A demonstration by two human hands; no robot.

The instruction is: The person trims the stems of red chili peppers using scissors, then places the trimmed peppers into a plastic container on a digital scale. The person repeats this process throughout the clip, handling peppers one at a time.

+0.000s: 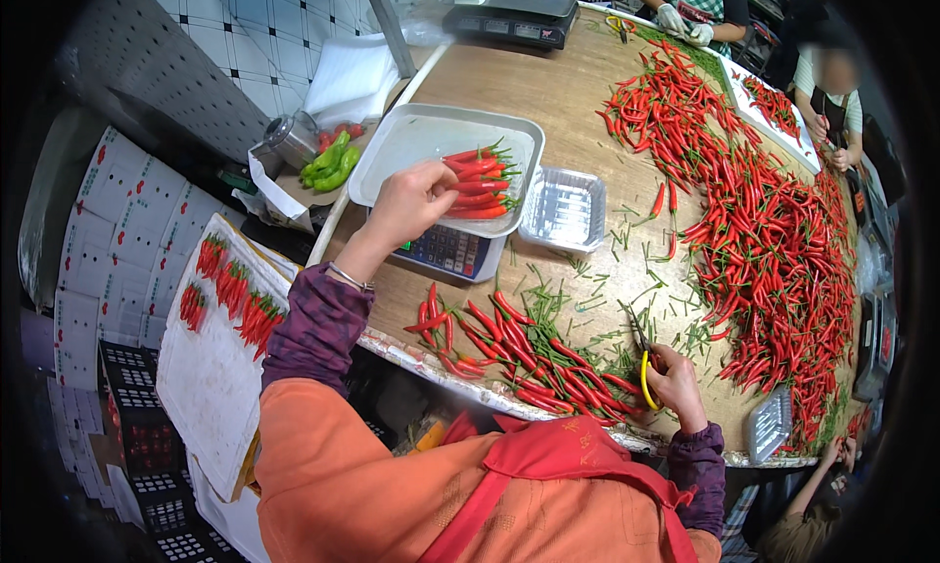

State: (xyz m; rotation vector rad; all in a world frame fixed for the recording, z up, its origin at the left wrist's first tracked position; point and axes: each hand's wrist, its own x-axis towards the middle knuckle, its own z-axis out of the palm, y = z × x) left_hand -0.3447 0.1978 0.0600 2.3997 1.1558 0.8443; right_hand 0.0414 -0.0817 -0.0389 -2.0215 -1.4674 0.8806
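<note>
My left hand (415,199) is over a weighing scale's pale pan (389,141), fingers bent at the tips of a row of red chillies (481,185) lying there; whether it grips one is hidden. The scale's keypad (448,251) shows below the pan. In my right hand (675,387) are scissors with yellow handles (646,379), blades pointing away from me over cut green stems (609,335). Loose long-stemmed red chillies (543,365) lie between my hands along the table's near edge. A clear plastic punnet (563,209) sits right of the pan.
A large heap of red chillies (771,284) covers the table's right side. Another clear punnet (769,423) stands near its edge. At left, a white board (213,387) carries chilli bunches. Green peppers (330,166) lie beyond. A second scale (514,16) stands at the back. Co-workers surround the far and right edges.
</note>
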